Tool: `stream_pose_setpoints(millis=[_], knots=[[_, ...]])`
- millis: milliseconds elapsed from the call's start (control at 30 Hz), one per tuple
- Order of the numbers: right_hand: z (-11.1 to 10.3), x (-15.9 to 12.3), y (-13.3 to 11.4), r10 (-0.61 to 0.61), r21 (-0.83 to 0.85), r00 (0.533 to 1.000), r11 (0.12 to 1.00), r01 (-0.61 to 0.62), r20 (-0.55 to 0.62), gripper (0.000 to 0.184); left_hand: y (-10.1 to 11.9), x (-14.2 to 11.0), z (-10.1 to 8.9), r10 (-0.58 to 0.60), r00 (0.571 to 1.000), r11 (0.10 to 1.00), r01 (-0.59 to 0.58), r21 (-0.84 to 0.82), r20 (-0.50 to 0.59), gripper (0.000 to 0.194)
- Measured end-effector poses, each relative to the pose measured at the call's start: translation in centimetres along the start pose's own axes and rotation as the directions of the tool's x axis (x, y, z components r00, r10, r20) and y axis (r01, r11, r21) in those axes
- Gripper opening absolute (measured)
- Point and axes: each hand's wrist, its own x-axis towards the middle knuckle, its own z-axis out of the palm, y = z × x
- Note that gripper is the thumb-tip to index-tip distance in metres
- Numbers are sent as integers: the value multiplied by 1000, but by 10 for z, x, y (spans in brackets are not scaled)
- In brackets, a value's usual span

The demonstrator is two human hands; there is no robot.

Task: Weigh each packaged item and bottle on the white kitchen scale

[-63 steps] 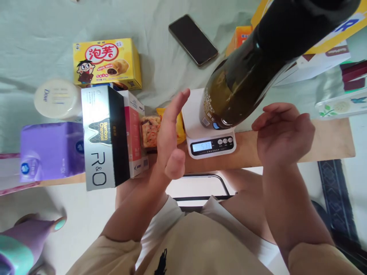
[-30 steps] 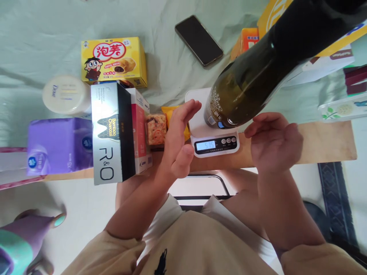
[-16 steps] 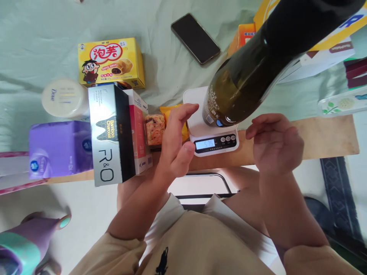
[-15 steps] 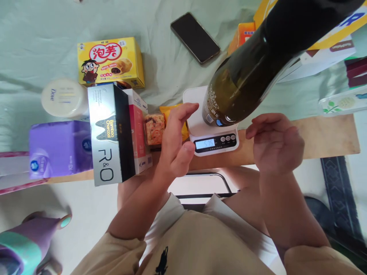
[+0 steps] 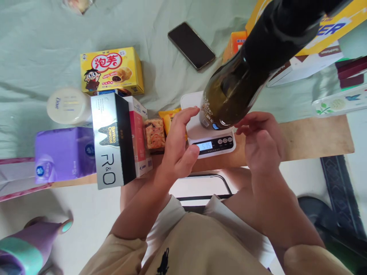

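A dark green glass bottle (image 5: 233, 89) stands on the white platform of a digital kitchen scale (image 5: 191, 101), its neck reaching toward the camera at the upper right. The lit display seems to read 575. On the scale's left side is my left hand (image 5: 181, 143), open, thumb and fingers apart, by the platform edge. My right hand (image 5: 262, 141) is at the right, its curled fingers apart and close to the bottle's base; whether they touch the glass I cannot tell. Neither hand grips anything.
Left of the scale stand a packaged snack (image 5: 155, 133), a black and silver box (image 5: 107, 141), a purple tissue pack (image 5: 63, 154), a white Dove tub (image 5: 68, 106) and a yellow puff box (image 5: 110, 70). A phone (image 5: 191, 45) lies behind; yellow packaging (image 5: 341, 26) is at upper right.
My right hand has moved left, closer to the bottle and scale. My left hand stays beside the scale, and the view has shifted slightly.
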Motion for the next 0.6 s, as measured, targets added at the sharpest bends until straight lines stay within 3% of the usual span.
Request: stream_pose_setpoints(millis=[133, 300, 433, 600], knots=[[8, 2, -14, -70, 43, 997, 996, 72, -41, 39, 7, 2, -4, 36, 999, 999, -36, 12, 33, 72], [21, 10, -60, -222, -90, 975, 971, 220, -19, 43, 19, 3, -13, 45, 992, 996, -54, 69, 119, 68], [41, 24, -81, -138, -213, 988, 965, 151, 75, 57, 36, 0, -12, 119, 986, 992, -122, 19, 119, 69], [55, 36, -65, -111, -371, 991, 925, 77, -70, 79, 75, -7, -15, 143, 983, 990, -140, -35, 111, 63]])
